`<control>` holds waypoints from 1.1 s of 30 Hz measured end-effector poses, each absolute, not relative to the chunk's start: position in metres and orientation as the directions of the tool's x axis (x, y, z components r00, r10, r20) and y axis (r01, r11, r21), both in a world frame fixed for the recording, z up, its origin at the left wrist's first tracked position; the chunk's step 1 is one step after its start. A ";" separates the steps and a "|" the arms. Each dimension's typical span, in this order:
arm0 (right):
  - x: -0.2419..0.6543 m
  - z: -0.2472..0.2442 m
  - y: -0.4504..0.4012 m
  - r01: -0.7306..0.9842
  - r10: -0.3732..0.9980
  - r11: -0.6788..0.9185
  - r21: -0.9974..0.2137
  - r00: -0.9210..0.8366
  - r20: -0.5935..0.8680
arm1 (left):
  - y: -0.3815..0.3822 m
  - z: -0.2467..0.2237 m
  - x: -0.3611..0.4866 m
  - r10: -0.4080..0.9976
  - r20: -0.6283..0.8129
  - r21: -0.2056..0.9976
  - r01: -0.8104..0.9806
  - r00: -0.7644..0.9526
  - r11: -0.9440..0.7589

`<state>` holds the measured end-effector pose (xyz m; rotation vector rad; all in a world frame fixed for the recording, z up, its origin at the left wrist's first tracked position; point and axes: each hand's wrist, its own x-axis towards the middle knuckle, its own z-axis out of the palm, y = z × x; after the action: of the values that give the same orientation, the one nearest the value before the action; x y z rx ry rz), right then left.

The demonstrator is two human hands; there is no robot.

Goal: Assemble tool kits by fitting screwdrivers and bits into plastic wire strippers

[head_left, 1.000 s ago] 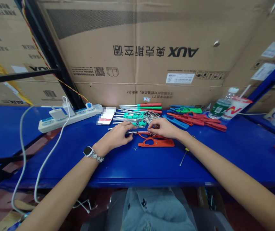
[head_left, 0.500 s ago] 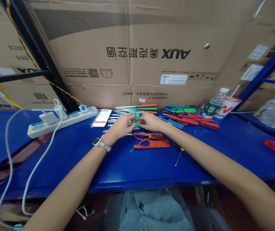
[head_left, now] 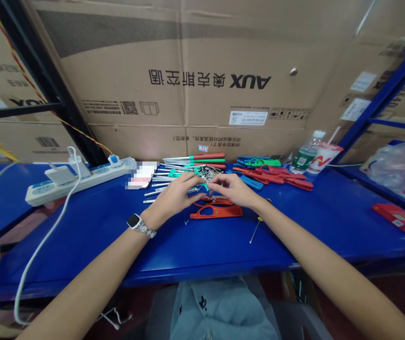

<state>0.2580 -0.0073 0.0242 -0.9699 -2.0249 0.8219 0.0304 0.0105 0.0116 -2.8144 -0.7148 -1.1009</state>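
Over the pile of metal rods and small parts (head_left: 207, 174), my left hand (head_left: 181, 194) is closed, its fingertips around something I cannot make out. My right hand (head_left: 231, 190) faces it, fingers pinched on a small green piece (head_left: 206, 187). Just in front of the hands lies an orange lighter shell (head_left: 216, 211), with another orange half carrying inner parts behind it, partly hidden. Red and green handled lighters (head_left: 207, 158) lie behind the pile. A yellow-tipped screwdriver (head_left: 255, 230) rests near my right forearm.
Red shells (head_left: 273, 176), a green shell (head_left: 268, 162) and blue ones lie right of the hands. Behind stand a bottle (head_left: 305, 153) and a cup (head_left: 324, 158). A power strip (head_left: 78, 179) with white cables and a white card (head_left: 142, 175) are left; a red box (head_left: 402, 218) is right.
Both hands have come slightly toward me and separated a little from the pile, uncovering more small parts. The whole view has shifted slightly.
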 end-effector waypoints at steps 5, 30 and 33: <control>0.253 0.015 -0.012 0.338 0.833 0.520 -0.785 -0.406 0.376 | 0.007 0.013 0.033 0.351 0.661 0.027 0.446 0.663 -0.894; 0.240 0.010 -0.020 0.306 0.859 0.487 -0.818 -0.338 0.385 | -0.003 0.023 0.041 0.604 0.610 0.457 0.395 0.513 -0.797; 0.240 0.009 -0.020 0.303 0.848 0.503 -0.809 -0.355 0.394 | -0.002 0.022 0.038 0.578 0.632 0.411 0.408 0.517 -0.815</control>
<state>0.2399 -0.0196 0.0090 -0.9512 -1.8963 0.8077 0.0381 -0.0018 0.0225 -2.9159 -0.9612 -1.3498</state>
